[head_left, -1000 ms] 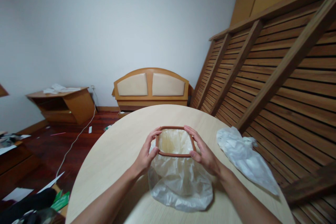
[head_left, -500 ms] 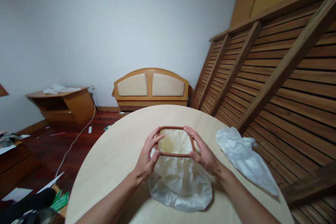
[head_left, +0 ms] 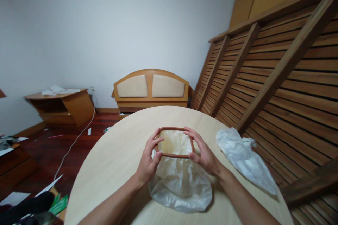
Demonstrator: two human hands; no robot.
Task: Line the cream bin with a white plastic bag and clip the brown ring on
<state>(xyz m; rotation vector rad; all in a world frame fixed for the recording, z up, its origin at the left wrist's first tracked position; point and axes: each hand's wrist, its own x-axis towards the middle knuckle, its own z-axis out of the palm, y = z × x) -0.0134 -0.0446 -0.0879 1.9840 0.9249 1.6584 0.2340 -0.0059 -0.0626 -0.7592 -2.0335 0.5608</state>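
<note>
Between my hands is a small bin with a brown rounded-rectangular rim (head_left: 173, 155). A translucent white plastic bag (head_left: 182, 190) lines its inside and hangs out below the rim, spreading over the near side onto the table. My left hand (head_left: 149, 156) grips the rim's left side, thumb at the near corner and fingers at the far one. On the opposite side, my right hand (head_left: 202, 151) holds the rim the same way. The bin's body is mostly hidden by the bag.
The round pale table (head_left: 105, 168) carries another crumpled white plastic bag (head_left: 243, 156) at its right edge. A slatted wooden frame (head_left: 264, 105) leans close on the right. Behind stand a headboard (head_left: 150, 91) and a low cabinet (head_left: 76, 107); a cable (head_left: 72, 144) crosses the floor.
The view has shifted very slightly. Both hands keep the same hold on the rim, and the bags look unchanged.
</note>
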